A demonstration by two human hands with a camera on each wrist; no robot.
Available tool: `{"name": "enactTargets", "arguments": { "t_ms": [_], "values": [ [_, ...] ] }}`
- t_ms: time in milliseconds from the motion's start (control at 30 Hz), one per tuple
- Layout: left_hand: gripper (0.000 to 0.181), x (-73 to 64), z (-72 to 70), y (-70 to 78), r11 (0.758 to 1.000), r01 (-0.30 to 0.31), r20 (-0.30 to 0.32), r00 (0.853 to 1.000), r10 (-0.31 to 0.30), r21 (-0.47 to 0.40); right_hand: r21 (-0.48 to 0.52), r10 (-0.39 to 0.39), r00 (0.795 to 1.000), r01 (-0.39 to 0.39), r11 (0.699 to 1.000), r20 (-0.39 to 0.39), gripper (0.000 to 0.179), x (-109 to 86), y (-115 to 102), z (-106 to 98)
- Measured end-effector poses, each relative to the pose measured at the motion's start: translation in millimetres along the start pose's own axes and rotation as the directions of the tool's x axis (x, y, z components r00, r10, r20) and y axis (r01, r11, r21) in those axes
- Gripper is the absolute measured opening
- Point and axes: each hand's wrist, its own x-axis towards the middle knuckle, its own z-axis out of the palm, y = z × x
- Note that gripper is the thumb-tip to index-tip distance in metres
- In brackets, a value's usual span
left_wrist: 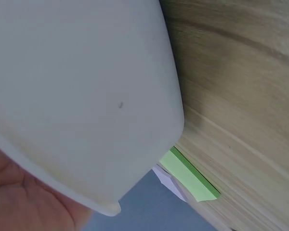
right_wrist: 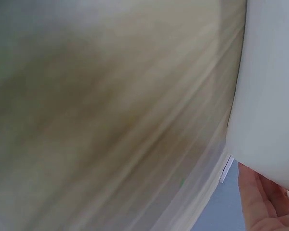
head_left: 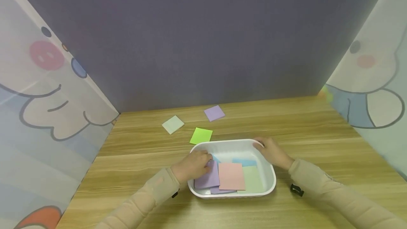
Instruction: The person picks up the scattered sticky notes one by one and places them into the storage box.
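A white plastic tray [head_left: 269, 183] stands in front of me with sticky note pads in it. My left hand [head_left: 193, 165] reaches over its left rim, fingers curled at the upper edge of a purple sticky note pad [head_left: 208, 177], pinching it. Beside that pad lies a pink pad [head_left: 231, 176], partly over a light green pad [head_left: 253, 180] and another purple one. Blue notes [head_left: 244, 162] show behind them. At the far right corner my right hand [head_left: 271, 151] grips the tray's rim; in the right wrist view its fingers [right_wrist: 255, 197] lie against the tray's outer wall.
Behind the tray on the wooden table [head_left: 143, 179] lie a bright green pad [head_left: 201, 135], a pale green pad [head_left: 173, 124] and a lilac pad [head_left: 214, 113]. A dark grey panel [head_left: 203, 45] closes off the back, with cartoon-print sheets on both sides.
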Motion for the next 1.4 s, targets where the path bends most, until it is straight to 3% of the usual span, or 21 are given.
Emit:
{"name": "enactTargets", "arguments": {
  "t_ms": [367, 667, 867, 1033, 1233, 1400],
  "values": [
    [0.021, -5.3, -5.6, -0.7, 0.995, -0.095, -0.147, 0.985, 0.09, -0.03, -0.01, 0.004, 1.0, -0.004, 1.0, 0.015, 0.029, -0.5, -3.2, -2.2],
    [0.016, -7.6, -18.7, -1.3, 0.979, -0.041, -0.204, 0.979, 0.0, -0.198, -0.026, 0.009, 1.0, -0.009, 1.0, 0.0, 0.029, -0.5, -1.1, -0.2],
    [0.015, -9.0, -32.8, -9.7, 0.951, -0.041, -0.315, 0.947, -0.06, -0.305, -0.01, 0.013, 1.0, -0.013, 1.0, 0.009, 0.031, 0.5, 0.3, -0.4],
    [0.015, -8.4, -39.9, -26.5, 0.926, 0.012, -0.359, 0.92, -0.158, -0.377, -0.034, 0.019, 1.0, -0.019, 0.999, 0.003, 0.032, 2.5, 3.7, -0.3],
    [0.015, -7.5, -47.7, -61.5, 0.907, 0.091, -0.389, 0.882, -0.265, -0.411, -0.034, 0.004, 1.0, -0.004, 0.999, -0.003, 0.031, 2.0, 4.6, -0.5],
    [0.017, -2.4, -50.0, -91.6, 0.89, 0.171, -0.361, 0.869, -0.338, -0.422, -0.032, 0.0, 1.0, 0.0, 0.999, -0.005, 0.03, -0.2, 4.0, -2.1]
  ]
}}
